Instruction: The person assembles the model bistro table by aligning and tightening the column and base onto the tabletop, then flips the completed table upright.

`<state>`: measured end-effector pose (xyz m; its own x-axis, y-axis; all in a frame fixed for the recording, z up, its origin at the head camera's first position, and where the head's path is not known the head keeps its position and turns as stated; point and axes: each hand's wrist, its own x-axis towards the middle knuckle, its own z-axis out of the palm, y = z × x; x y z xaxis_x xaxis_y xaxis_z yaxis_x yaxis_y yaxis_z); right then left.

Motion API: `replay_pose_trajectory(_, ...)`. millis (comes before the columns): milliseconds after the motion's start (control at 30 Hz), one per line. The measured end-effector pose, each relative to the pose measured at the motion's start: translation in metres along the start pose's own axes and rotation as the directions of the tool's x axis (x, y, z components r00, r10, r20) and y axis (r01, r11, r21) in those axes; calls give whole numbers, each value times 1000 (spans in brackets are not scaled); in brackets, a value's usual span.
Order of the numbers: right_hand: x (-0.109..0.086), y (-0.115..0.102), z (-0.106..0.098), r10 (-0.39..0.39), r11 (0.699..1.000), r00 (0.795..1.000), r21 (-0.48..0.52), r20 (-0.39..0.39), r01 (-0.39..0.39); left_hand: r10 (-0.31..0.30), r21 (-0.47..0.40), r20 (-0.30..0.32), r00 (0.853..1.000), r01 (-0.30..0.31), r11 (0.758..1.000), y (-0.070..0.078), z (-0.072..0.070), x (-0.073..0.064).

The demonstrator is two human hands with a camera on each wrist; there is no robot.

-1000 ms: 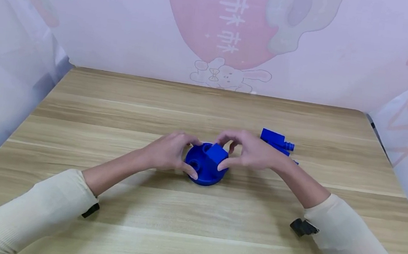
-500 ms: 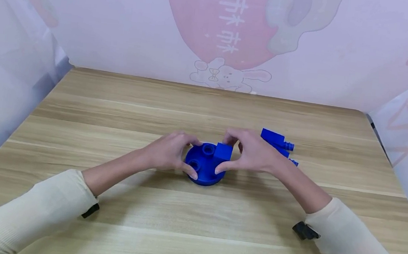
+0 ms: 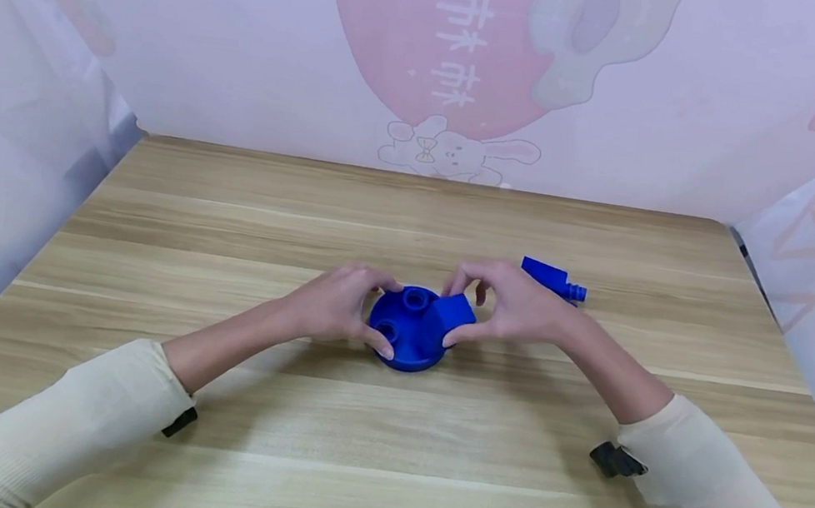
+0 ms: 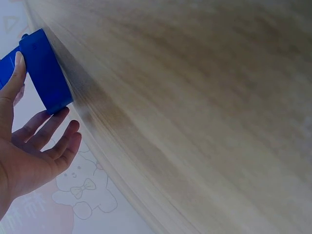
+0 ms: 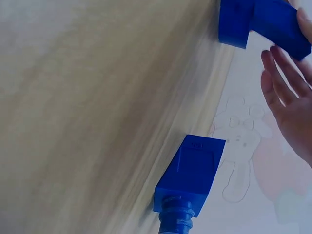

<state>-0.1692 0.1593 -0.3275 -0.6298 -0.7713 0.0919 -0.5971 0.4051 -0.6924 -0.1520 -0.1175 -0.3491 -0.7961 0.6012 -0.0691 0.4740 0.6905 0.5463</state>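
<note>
A round blue plastic base [image 3: 409, 353] lies on the table, with two ring-shaped sockets showing on its upper face. My left hand [image 3: 339, 305] grips its left edge, the thumb in front and fingers behind. At the base's right side my right hand [image 3: 511, 303] pinches a blue rectangular block [image 3: 450, 312] between thumb and fingers. In the right wrist view this block [image 5: 280, 24] meets the face of the base [image 5: 234, 24] at a tilt; the joint itself is hidden. The left wrist view shows the base's side wall [image 4: 46, 73] beside my left fingers.
Beyond my right hand lies another blue block [image 3: 544, 275] with a threaded end; its thread [image 5: 176, 217] shows clearly in the right wrist view. Part of a further blue piece is hidden by my right forearm. A printed cloth [image 3: 250, 43] hangs behind the wooden table [image 3: 270, 196].
The block in my right hand has turned and shifted to the right, now leaning over the base's right edge. My right hand has moved slightly right. Left hand and base stay put.
</note>
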Motion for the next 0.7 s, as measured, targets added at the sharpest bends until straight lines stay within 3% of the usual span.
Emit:
replay_pose_trajectory(167,-3,-7,9,-14,980,999,-201,-44,5,1,-1,-5,1000,-1,1000,0,0,0)
replay_pose_trajectory(267,-4,-10,9,-27,970,999,-241,-43,16,2,-4,-7,1000,-2,1000,0,0,0)
replay_pose_trajectory(333,-6,-11,6,-22,978,1000,-207,-21,17,4,-5,-8,1000,-4,1000,0,0,0)
replay_pose_trajectory(433,-8,-8,-1,-34,997,998,-73,47,37,8,-4,-8,1000,-8,1000,-1,1,1)
replay_pose_trajectory(567,-10,-3,-9,-89,993,988,83,128,79,2,3,-4,1000,-2,1000,-1,1,1)
replay_pose_trajectory(700,-8,-2,-10,-114,990,986,101,120,102,2,5,-2,1000,-2,1000,-1,1,1)
